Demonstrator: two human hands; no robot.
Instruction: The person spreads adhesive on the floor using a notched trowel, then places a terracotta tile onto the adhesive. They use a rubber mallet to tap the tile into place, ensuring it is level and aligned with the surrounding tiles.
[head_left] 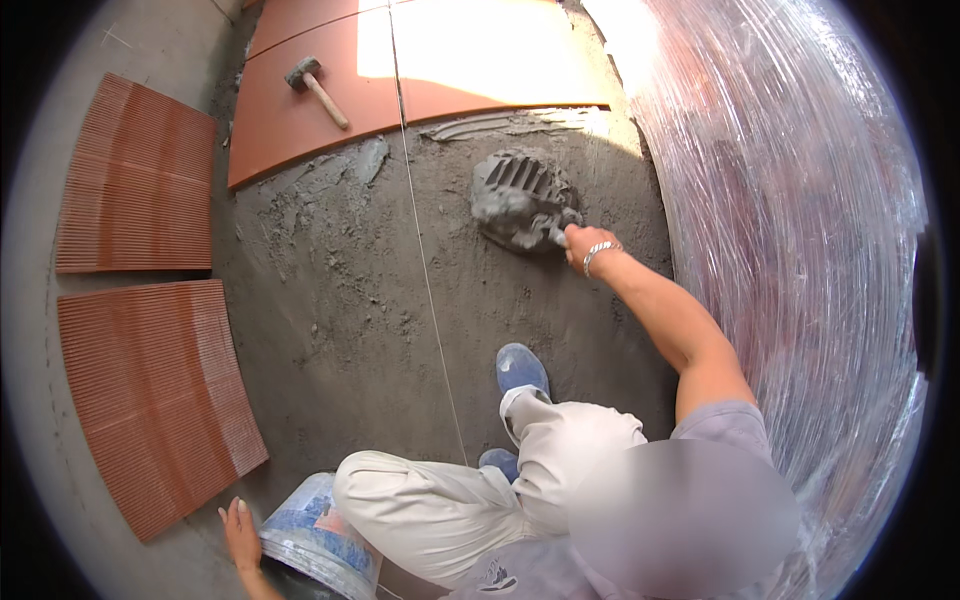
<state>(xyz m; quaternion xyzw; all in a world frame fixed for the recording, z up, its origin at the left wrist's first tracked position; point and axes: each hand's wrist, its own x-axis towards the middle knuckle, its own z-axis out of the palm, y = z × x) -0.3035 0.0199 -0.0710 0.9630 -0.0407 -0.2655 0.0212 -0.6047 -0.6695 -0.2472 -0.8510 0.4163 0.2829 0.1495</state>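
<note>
Gripping the handle of what looks like a trowel (558, 236) in the closed right hand (592, 246), with the blade hidden by wet mortar (510, 208) just ahead and left of that grip. Well behind and left of it, holding the left hand (242, 540) unclenched, fingers extended, beside the bucket (320, 535); impossible to tell whether touching. Expect, judging by the load, a stiff, front-heavy tool under soft, slippery, slumping mortar. Best held firmly by the handle, clear of the wet smear, and kept level.
</note>
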